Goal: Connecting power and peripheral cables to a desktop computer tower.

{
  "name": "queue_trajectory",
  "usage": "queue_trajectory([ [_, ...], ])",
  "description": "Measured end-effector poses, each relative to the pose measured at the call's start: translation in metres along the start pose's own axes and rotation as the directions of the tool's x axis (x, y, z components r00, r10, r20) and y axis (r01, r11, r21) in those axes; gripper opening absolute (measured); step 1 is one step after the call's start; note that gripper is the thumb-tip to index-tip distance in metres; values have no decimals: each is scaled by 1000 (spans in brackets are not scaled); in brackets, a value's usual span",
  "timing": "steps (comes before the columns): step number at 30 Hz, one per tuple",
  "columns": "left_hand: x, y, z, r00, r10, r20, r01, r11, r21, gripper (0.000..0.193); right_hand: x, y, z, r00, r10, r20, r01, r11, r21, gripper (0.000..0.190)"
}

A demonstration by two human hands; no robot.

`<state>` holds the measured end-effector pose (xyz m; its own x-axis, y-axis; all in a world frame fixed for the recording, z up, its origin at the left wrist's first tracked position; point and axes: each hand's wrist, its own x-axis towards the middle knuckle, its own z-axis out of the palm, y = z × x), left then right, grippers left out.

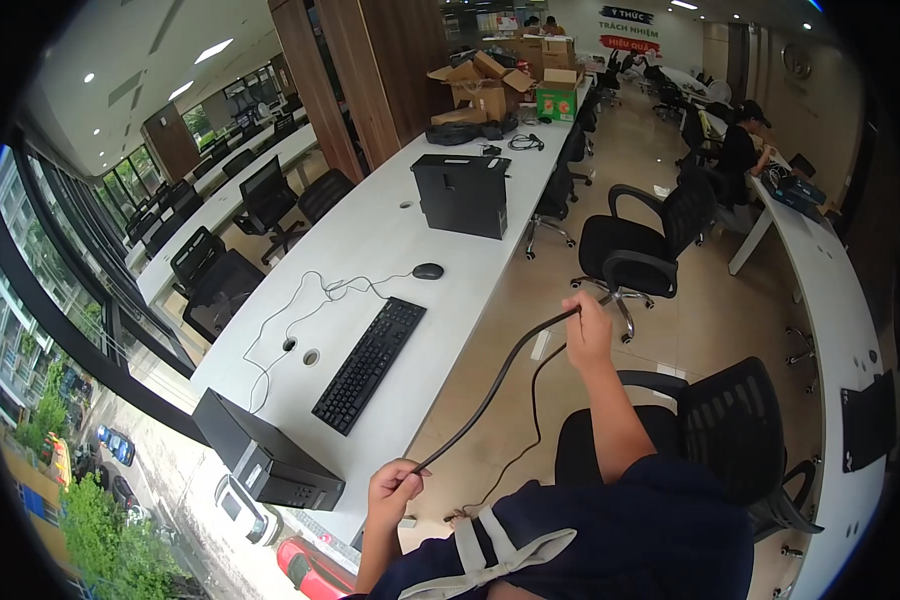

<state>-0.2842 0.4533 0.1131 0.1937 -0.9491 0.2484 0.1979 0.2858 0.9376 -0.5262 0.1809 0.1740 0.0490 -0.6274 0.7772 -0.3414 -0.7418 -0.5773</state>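
Observation:
A black cable is stretched in a slack curve between my two hands. My left hand, low in the middle of the view, grips one part of it beside the white desk's near end. Farther out, my right hand grips another part above the tiled floor, and a loose length hangs from there down to the floor. On the desk lie a black keyboard and a black wired mouse, their thin cords loosely looped. A black computer tower is at the desk's near left corner; another tower stands farther back.
Cardboard boxes, a green box and coiled cables are at the desk's far end. Black office chairs are close on the right. A person in dark clothes sits at the right-hand desk. Windows line the left side.

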Motion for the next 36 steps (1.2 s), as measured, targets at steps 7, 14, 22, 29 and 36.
queue_trajectory([
  [7,-32,58,30,943,334,-10,-334,940,-65,31,93,-98,-55,926,-378,-11,375,916,143,13],
  [14,-28,122,27,880,363,-307,-465,791,-397,27,41,-44,10,791,-357,497,162,906,392,11],
  [22,51,186,-26,868,470,-161,-405,482,-777,26,-86,78,41,366,123,922,-551,827,108,17],
  [29,124,148,-9,838,372,-400,-545,616,-569,34,-83,-15,42,577,-279,768,425,905,9,30],
  [36,146,112,52,938,-335,-91,346,887,306,39,-36,-117,24,377,-722,580,736,614,286,20],
])
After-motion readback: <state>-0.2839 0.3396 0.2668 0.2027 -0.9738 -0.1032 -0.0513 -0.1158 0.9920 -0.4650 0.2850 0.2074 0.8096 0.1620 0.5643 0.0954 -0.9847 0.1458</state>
